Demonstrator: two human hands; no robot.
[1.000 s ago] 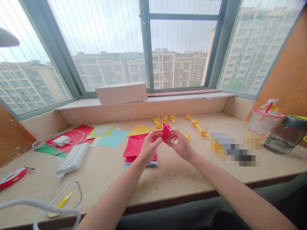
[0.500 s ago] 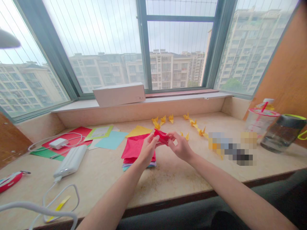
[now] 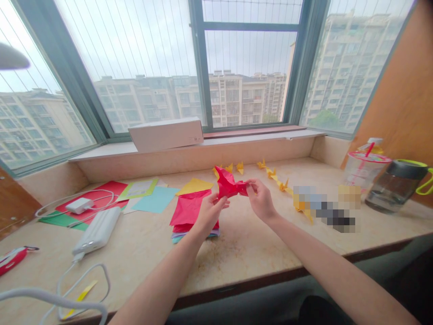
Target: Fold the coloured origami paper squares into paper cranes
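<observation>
Beige marble window ledge [image 3: 237, 253] beneath a wide green-framed window [image 3: 199, 67]; row of small yellow folded-paper cranes [image 3: 267, 171] towards the back, stack of red and pastel paper sheets [image 3: 192, 214] below. Above that stack, a crumpled red paper piece [image 3: 227, 184], now opened wider, no longer a narrow fold. Left hand [image 3: 209, 214] cupped at its lower edge, fingers spread, contact unclear; right hand [image 3: 260, 201] pinching its right end.

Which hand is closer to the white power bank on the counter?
The left hand is nearer, off to the right of the white power bank; the right hand sits farther right, beyond the left.
</observation>
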